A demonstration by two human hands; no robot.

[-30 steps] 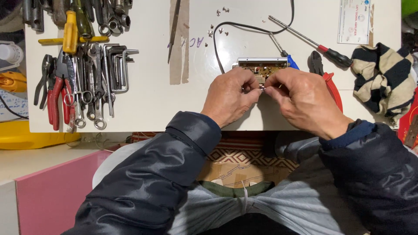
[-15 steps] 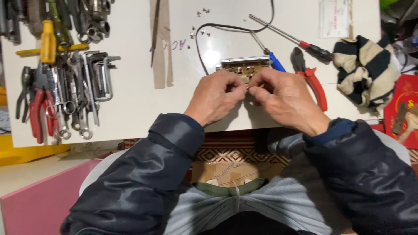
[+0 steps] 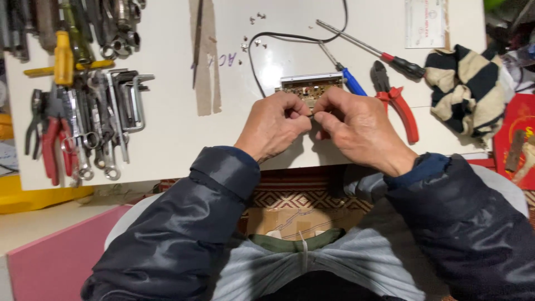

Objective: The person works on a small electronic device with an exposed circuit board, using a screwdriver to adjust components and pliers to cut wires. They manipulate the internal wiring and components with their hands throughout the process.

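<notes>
The circuit board (image 3: 310,88) lies crosswise just beyond both hands; left hand (image 3: 277,124) and right hand (image 3: 356,127) pinch something tiny together at its near edge.

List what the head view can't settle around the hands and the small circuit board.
- Near edge of the circuit board: hidden behind the left hand and right hand.
- What the fingertips pinch between them: too small, covered by the fingers.
- Loose screws: too small to tell their type.
- Wrench pile: cut off by the top and left edges.
- Black cable: far end leaves the top edge.
</notes>
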